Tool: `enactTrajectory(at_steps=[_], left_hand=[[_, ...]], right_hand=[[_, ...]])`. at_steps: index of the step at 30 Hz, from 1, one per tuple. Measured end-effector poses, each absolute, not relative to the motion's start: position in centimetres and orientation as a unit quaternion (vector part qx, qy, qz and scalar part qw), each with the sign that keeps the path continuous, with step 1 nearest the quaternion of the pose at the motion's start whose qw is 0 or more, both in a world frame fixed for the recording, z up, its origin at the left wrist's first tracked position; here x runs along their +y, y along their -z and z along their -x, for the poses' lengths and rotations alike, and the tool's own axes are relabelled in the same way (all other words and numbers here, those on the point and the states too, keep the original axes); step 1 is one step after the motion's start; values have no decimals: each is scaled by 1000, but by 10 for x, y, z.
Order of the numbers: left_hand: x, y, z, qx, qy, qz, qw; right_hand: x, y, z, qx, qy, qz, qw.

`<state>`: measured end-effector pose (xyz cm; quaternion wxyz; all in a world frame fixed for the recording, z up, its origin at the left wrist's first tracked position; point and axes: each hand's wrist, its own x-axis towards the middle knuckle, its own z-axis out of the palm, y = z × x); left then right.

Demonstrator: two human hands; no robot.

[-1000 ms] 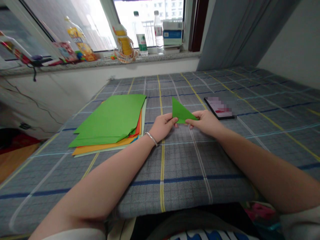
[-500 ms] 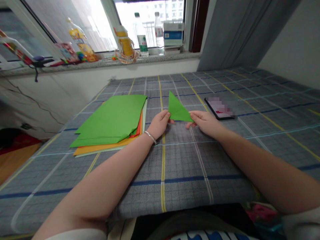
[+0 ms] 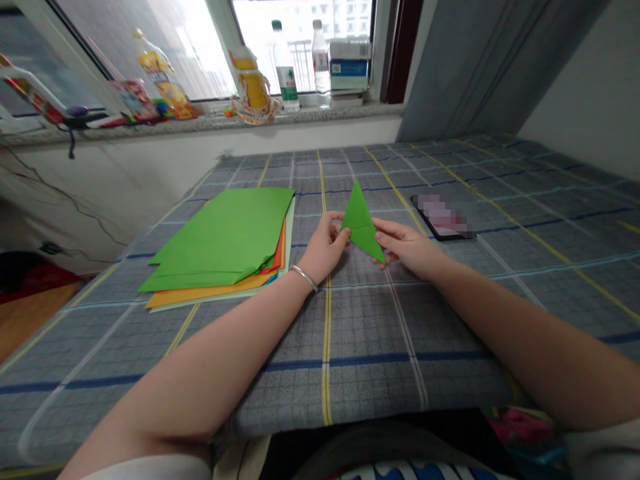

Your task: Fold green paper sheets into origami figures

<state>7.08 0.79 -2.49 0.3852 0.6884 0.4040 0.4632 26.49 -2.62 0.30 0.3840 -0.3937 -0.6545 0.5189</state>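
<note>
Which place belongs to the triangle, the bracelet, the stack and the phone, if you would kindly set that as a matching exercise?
1. Triangle
2. Bracelet
3. Stack
4. Phone

A. Beyond the right hand
B. Around the left wrist
C. Between the left hand and the right hand
D. Left of both hands

Pairs: 1-C, 2-B, 3-D, 4-A

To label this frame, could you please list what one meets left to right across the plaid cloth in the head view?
Coloured paper stack, left hand, folded green paper, right hand, smartphone.
</note>
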Motion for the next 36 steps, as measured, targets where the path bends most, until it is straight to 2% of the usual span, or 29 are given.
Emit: enactTrajectory(at_steps=[5, 19, 36], left_hand=[[5, 24, -74, 387, -469, -706, 363], [-5, 20, -79, 269, -441, -689, 508], [-12, 15, -79, 289, -447, -679, 506]], right_hand=[[-25, 4, -261, -663, -501, 402, 384], [-29, 4, -255, -686, -472, 410, 372], [-28, 10, -252, -681, -451, 412, 403]])
